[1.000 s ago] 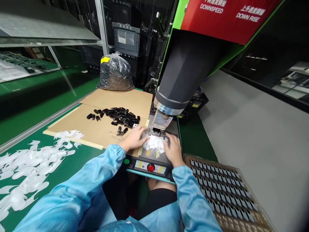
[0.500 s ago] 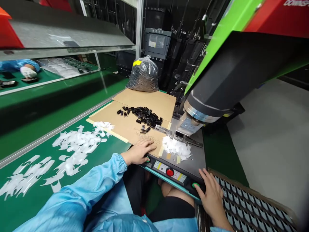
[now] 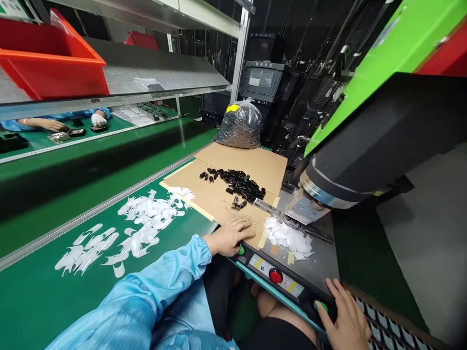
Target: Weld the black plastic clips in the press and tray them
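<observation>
My left hand (image 3: 230, 237) lies with fingers stretched over the panel's left end, its thumb at a green button (image 3: 241, 250). At the right end, my right hand (image 3: 346, 313) is spread flat, thumb on the other green button (image 3: 320, 306). Between them on the control panel sits a red button (image 3: 276, 275). Behind the panel, the machine's metal press head (image 3: 305, 206) is down at the fixture rail (image 3: 267, 206); what lies under it is hidden. A heap of white thin plastic pieces (image 3: 288, 237) lies before it. Small black parts (image 3: 242, 184) are piled on cardboard (image 3: 204, 192).
More white pieces (image 3: 149, 216) spread over the green table (image 3: 32, 301). A filled clear bag (image 3: 239, 125) stands at the back. A red bin (image 3: 54, 73) rests on the shelf at upper left. Beyond, a co-worker's hands (image 3: 47, 124) handle parts. Trays (image 3: 386, 325) stand at lower right.
My view has swung left and up, bringing more of the red bin into sight. The press head has come down toward the fixture. Both hands stay at the green buttons.
</observation>
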Demonstrator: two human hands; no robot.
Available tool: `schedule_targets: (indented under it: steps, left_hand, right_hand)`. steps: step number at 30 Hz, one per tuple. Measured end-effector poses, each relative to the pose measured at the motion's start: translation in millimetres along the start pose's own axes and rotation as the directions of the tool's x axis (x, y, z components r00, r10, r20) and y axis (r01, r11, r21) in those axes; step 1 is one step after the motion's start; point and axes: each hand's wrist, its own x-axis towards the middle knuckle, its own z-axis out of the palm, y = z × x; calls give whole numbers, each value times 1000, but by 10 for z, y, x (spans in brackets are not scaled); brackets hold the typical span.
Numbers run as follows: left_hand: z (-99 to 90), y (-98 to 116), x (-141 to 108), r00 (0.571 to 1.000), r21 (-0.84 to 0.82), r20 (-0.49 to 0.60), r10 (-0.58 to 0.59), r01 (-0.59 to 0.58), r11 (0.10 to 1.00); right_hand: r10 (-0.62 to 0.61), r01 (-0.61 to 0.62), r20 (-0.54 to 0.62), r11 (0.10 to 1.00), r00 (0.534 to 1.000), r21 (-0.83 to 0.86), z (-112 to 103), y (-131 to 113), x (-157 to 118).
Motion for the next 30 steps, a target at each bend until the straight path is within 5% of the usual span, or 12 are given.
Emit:
schedule_targets:
  steps: [7, 16, 21, 30]
  left_hand:
    - [47, 23, -26, 998, -63, -53, -36, 32, 997]
    - [40, 49, 104, 974, -232, -217, -73, 21, 973]
    - [-56, 119, 607, 950, -339, -279, -141, 40, 940]
    - [-4, 204, 1653, 941, -488, -200, -271, 144, 861]
  right_hand:
    - [0, 11, -144, 997, 990, 72, -156, -184, 197]
    - [170, -84, -245, 942, 954, 326, -235, -639, 913]
    - [160, -56, -239, 919, 958, 391, -82, -797, 1380]
    - [200, -166, -73, 929, 977, 330, 137, -1043, 1887]
